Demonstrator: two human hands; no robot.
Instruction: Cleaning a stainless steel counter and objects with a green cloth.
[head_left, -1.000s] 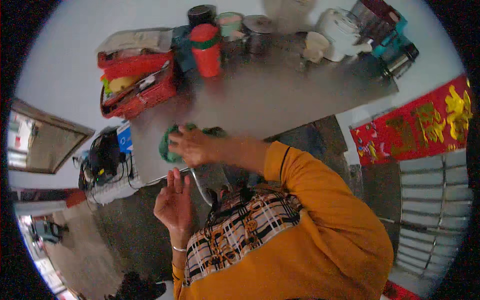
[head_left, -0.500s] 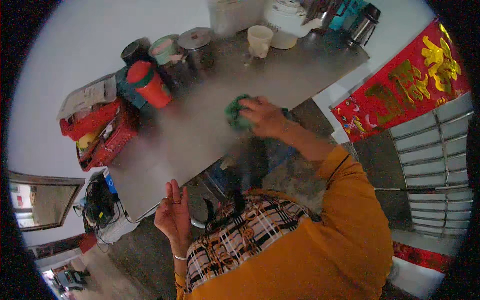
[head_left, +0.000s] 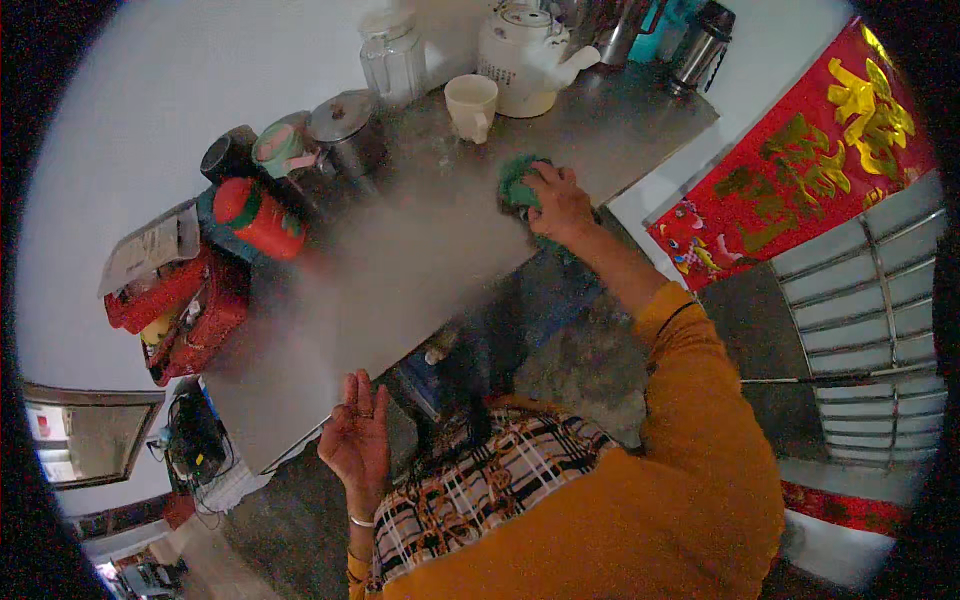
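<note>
My right hand (head_left: pixel 564 205) is closed on a crumpled green cloth (head_left: pixel 517 182). It presses the cloth to the grey tabletop (head_left: pixel 400 270), close to the near edge on the right side. Just beyond the cloth stands a white mug (head_left: pixel 471 105), and behind that a white teapot (head_left: pixel 520 70) with its spout to the right. Beside the table's near edge, my left hand (head_left: pixel 356 450) is raised with its palm showing. It holds nothing, and several of its fingers are stretched out.
Along the wall stand a glass jug (head_left: pixel 391 65), a lidded metal pot (head_left: pixel 345 130), a red canister (head_left: pixel 262 220) and a loaded red basket (head_left: pixel 210 320). A thermos (head_left: pixel 700 50) is at the far right corner. Dark cables (head_left: pixel 195 440) hang left; a metal rack (head_left: pixel 870 340) stands right.
My right hand has slid the green cloth rightward along the tabletop. The view has shifted a little, and my left hand stays near the table edge, still empty.
</note>
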